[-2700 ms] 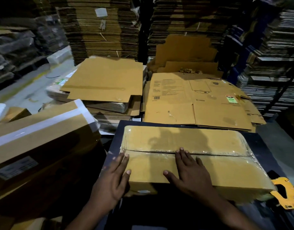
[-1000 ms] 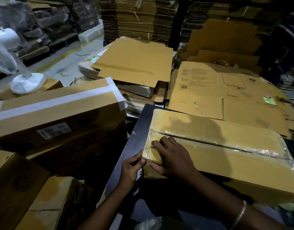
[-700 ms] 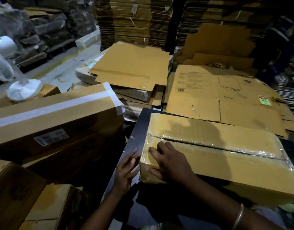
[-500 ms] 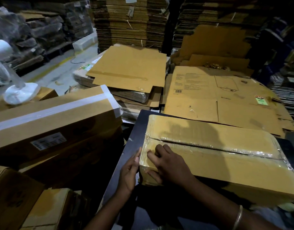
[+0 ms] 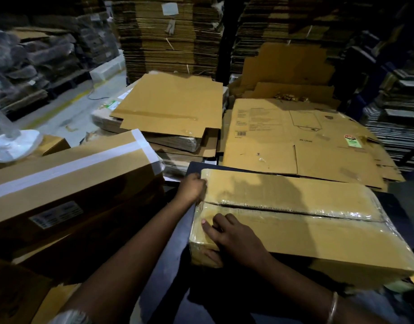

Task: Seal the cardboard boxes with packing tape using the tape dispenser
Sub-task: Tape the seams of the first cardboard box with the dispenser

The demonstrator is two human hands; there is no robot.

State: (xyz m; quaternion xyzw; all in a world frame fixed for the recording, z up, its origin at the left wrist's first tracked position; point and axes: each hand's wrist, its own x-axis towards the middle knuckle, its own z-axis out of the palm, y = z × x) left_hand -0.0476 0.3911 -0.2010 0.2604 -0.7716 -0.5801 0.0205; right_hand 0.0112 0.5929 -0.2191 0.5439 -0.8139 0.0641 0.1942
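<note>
A long cardboard box lies on a dark table, wrapped in clear packing tape that runs along its centre seam. My left hand is at the box's far-left corner, its fingers curled against the left end. My right hand holds the near-left corner, fingers on the taped top and thumb on the front face below. I cannot make out the tape dispenser.
A big box sealed with white tape lies close on the left, with a white fan base behind it. Flattened cartons and printed sheets lie beyond the table. Tall cardboard stacks form the back wall.
My left hand has slid from the near-left corner along the box's left end to the far-left corner. My right hand has stayed on the near-left corner.
</note>
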